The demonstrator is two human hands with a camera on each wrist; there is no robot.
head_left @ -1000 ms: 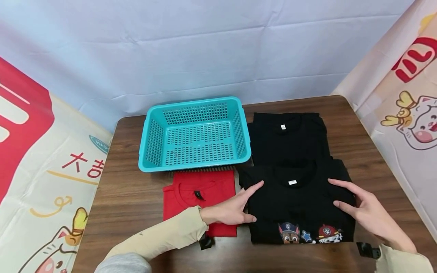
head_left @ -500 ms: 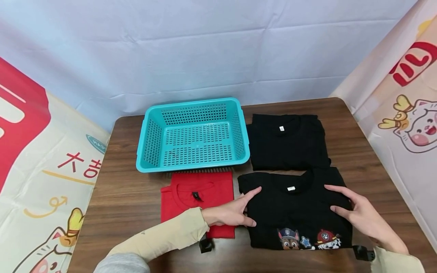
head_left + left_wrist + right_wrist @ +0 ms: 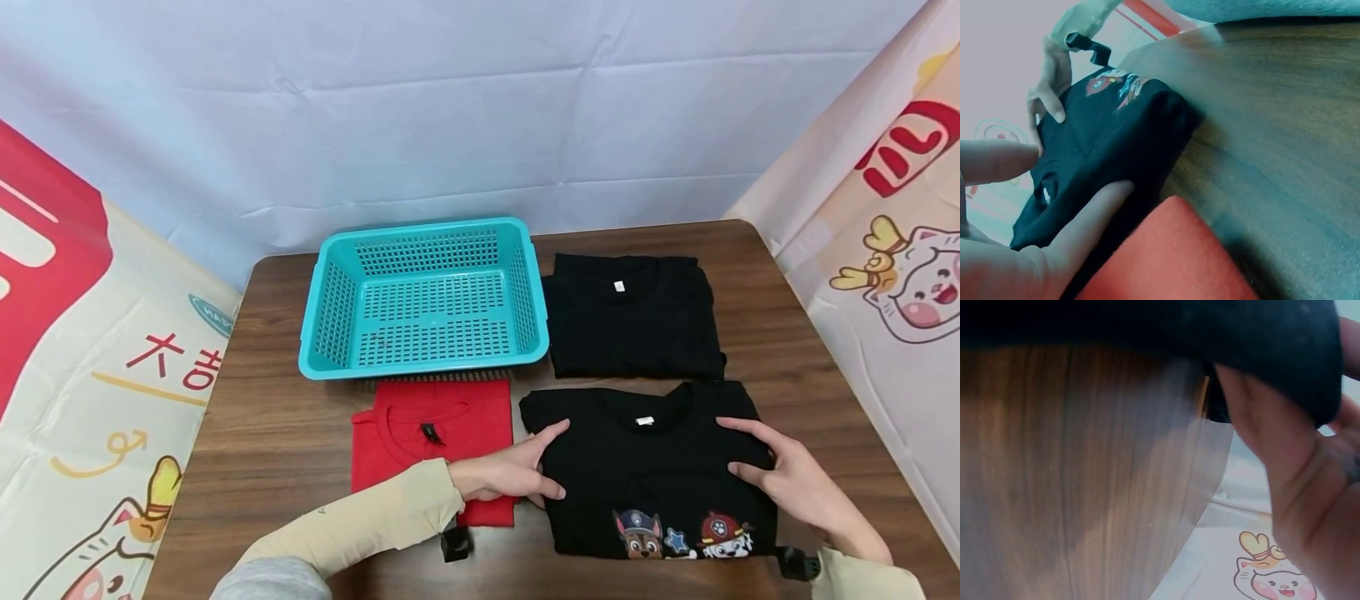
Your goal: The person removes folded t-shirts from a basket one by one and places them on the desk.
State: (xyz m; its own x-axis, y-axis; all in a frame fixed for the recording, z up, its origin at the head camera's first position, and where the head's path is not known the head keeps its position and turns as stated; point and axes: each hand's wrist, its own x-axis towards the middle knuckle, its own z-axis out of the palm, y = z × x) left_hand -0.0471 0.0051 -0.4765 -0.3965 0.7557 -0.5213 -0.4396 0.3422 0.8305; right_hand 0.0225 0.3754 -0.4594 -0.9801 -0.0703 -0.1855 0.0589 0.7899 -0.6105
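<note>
The folded black cartoon-print shirt (image 3: 660, 471) lies flat at the near right of the bench (image 3: 285, 433), collar toward the far edge and printed hem toward the person; its long axis runs left to right.

The left hand (image 3: 510, 475) rests at the shirt's left edge, index finger extended flat along the top surface and thumb against the side of the fold. The left wrist view shows the fingers (image 3: 1085, 215) straight and laid on the cloth, pressing rather than gripping.

The right hand (image 3: 787, 483) covers the shirt's right edge. The fingers lie over the top; the right wrist view, which is close and blurred, appears to show the thumb tucked beneath the black fold, so the edge is pinched. Both forearms enter from the near side and angle inward, wrists low to the bench.

A folded red shirt (image 3: 435, 433) lies just left of the black one, partly under the left forearm. A turquoise basket (image 3: 423, 296) stands behind it, with a plain black shirt (image 3: 633, 321) to its right.
</note>
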